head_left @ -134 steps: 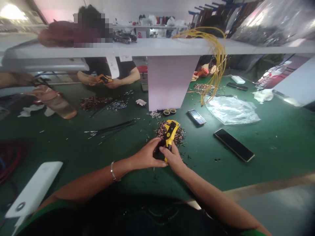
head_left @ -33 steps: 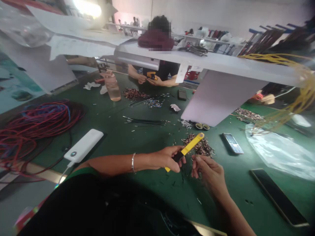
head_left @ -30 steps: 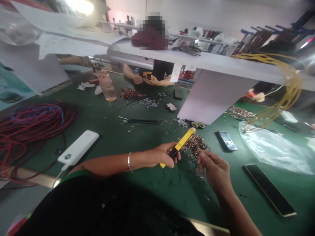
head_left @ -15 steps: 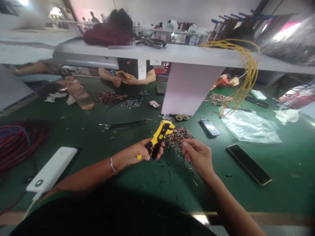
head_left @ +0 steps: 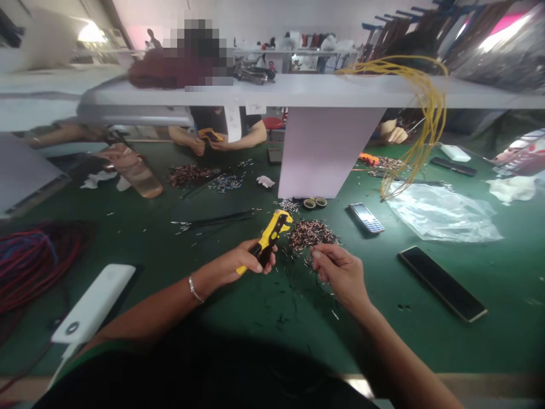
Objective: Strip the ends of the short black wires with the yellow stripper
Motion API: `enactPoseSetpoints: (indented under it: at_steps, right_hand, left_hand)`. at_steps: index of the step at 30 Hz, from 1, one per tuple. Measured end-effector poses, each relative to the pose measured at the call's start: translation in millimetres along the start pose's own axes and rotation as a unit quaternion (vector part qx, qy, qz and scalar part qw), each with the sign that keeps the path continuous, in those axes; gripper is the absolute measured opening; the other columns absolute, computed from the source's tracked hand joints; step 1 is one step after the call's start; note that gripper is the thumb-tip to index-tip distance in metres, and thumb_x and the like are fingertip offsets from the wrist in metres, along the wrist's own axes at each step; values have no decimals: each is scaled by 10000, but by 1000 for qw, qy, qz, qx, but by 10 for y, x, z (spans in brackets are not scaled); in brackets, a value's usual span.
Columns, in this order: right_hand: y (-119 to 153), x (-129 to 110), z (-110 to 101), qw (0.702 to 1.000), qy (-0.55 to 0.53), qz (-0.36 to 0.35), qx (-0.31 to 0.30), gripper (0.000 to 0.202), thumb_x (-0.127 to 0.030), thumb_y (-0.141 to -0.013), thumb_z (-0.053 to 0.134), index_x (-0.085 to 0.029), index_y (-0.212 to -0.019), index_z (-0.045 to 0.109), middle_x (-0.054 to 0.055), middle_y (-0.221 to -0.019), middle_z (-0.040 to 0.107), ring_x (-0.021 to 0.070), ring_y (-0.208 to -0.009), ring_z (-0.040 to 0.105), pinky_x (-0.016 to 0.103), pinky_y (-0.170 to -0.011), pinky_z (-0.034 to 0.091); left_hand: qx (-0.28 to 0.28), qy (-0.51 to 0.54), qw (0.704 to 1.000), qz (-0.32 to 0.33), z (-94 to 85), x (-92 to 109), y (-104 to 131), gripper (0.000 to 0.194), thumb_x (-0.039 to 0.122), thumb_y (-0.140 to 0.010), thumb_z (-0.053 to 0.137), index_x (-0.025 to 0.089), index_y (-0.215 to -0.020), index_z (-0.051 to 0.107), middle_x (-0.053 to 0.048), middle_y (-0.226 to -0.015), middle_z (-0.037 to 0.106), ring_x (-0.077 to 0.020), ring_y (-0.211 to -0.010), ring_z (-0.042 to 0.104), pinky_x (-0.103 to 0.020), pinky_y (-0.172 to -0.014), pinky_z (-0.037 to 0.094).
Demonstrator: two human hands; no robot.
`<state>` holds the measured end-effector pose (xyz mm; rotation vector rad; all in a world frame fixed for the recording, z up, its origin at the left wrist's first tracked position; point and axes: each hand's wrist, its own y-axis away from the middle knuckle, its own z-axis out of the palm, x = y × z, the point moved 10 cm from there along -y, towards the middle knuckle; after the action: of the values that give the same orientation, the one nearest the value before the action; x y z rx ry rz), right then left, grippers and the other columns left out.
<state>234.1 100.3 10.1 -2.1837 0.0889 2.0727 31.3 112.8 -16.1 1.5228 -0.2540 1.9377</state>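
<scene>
Grips the yellow-and-black, long-handled hand tool (head_left: 269, 237) in the left hand (head_left: 240, 257) alone, after a two-handed hold at first. Presents its broad, black-plated side rather than the narrow yellow edge of about a second ago. Holds the right hand (head_left: 344, 274) apart from the tool, fingertips drawn together by the copper-and-black heap of short clippings (head_left: 313, 233), no longer overlapped by the tool. Beyond the pale lilac upright panel (head_left: 330, 147), lies on the green tabletop (head_left: 489, 352) rather than in a co-worker's hand (head_left: 397, 135): an orange-red object (head_left: 369, 159).
</scene>
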Motion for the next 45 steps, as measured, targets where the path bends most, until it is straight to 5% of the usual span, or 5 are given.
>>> enactPoseSetpoints:
  at_steps: [9, 17, 22, 29, 45]
  right_hand:
    - [183, -109, 480, 927, 257, -219, -166, 246, -268, -891, 525, -200, -795, 741, 50, -721, 749, 176, -625, 690, 267, -608, 520]
    - [93, 157, 465, 867, 413, -237, -143, 280, -223, -896, 485, -197, -894, 764, 83, -823, 766, 217, -702, 722, 289, -643, 529]
    - [42, 114, 402, 900, 353, -218, -133, 272, -244, -882, 496, -202, -849, 763, 72, -795, 772, 208, -691, 721, 289, -661, 544]
    - [-50, 121, 242, 950, 260, -153, -78, 269, -339, -856, 531, -194, -790, 748, 55, -733, 770, 200, -628, 703, 277, -597, 534]
    - [-949, -238, 931, 849, 442, -238, -165, 305, -241, -910, 501, -189, -1111, 723, 102, -1071, 766, 258, -925, 719, 379, -853, 548]
  left_hand:
    - [165, -619, 768, -29, -514, 191, 172, 565, 341, -621, 721, 169, -1144, 595, -99, -1034, 631, -292, -919, 594, -407, -827, 446]
    - [134, -742, 657, -14, -393, 55, 273, 555, 467, -717, 681, 118, -1140, 597, -179, -1147, 590, -357, -1059, 545, -444, -879, 461]
    - [150, -686, 712, -4, -492, 56, 246, 508, 419, -690, 679, 137, -1107, 615, -155, -1101, 600, -332, -1014, 552, -425, -837, 457]
    - [105, -147, 981, -69, -342, -132, 215, 359, 370, -675, 678, 121, -934, 677, -102, -902, 651, -205, -777, 592, -306, -628, 416]
    - [91, 112, 990, -2, -195, -159, 233, 347, 98, -533, 640, 117, -879, 644, -74, -861, 641, -174, -708, 597, -343, -686, 447]
